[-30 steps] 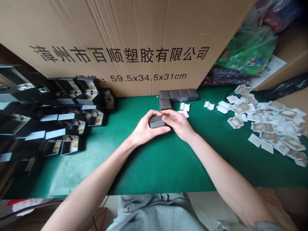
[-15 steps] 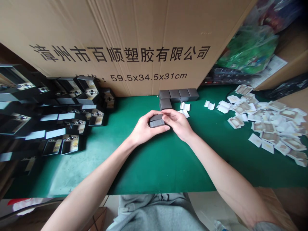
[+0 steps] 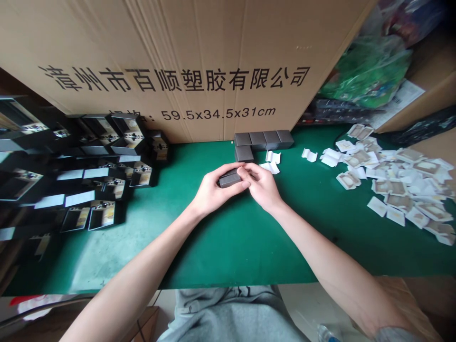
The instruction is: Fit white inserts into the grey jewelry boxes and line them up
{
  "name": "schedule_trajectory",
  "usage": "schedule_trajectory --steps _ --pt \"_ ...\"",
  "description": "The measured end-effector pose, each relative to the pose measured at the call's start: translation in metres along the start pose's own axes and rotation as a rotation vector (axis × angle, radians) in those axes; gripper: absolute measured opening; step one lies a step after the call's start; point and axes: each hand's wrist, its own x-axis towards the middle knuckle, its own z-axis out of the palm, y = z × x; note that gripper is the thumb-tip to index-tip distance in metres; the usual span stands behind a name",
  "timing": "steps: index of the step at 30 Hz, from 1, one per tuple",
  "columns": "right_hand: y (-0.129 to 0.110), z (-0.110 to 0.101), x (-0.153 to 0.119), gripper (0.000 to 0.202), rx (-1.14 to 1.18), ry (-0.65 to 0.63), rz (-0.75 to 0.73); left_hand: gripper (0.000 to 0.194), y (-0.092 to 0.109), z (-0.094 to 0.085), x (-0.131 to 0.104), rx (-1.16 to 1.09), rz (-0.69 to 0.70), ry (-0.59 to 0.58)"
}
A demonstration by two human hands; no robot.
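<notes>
From the head view, both hands meet over the green tabletop (image 3: 228,247) with a small dark box (image 3: 230,178) between them. The left hand (image 3: 213,192) curls around it, thumb under the near edge and fingers over the far side; the right hand (image 3: 261,186) closes on its right end, fingertips pinching. The box looks light and stiff, probably thin card, so it likely dents if squeezed; the short ends seem the safest hold. Its right end and underside are hidden by fingers, and whether the lid is fully seated cannot be made out. Just beyond the hands sit more grey boxes (image 3: 263,139).
</notes>
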Motion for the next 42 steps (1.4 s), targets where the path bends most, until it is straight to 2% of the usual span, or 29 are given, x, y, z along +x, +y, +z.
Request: schedule_trajectory --steps 7,12,15,19,22,29,38,42 --pt "-0.003 -0.004 -0.002 0.045 0.019 -0.117 0.054 0.04 0.002 -0.003 -0.001 0.007 0.013 -0.035" --pt "-0.004 -0.007 0.0 0.046 0.036 -0.165 0.066 0.039 0.004 -0.002 -0.002 -0.009 0.0 -0.048" --pt "-0.003 -0.003 0.0 0.044 0.038 -0.112 0.068 0.04 0.005 0.0 -0.002 -0.015 -0.01 -0.02" --pt "-0.002 0.007 -0.005 0.037 -0.006 0.031 0.011 0.039 0.002 0.002 -0.001 -0.062 -0.025 0.01" --pt "-0.002 0.012 -0.008 0.033 -0.055 0.072 -0.023 0.038 0.0 0.002 -0.001 -0.062 -0.031 0.015" --pt "-0.003 0.012 -0.01 0.034 -0.138 0.068 -0.059 0.042 0.001 0.003 -0.001 -0.036 -0.051 0.028" --pt "-0.003 0.01 -0.012 0.033 -0.175 0.043 -0.071 0.038 0.001 0.002 -0.001 -0.055 -0.069 0.016" --pt "-0.002 0.009 -0.011 0.036 -0.154 0.021 -0.042 0.052 0.001 0.002 -0.002 -0.128 -0.118 0.038"
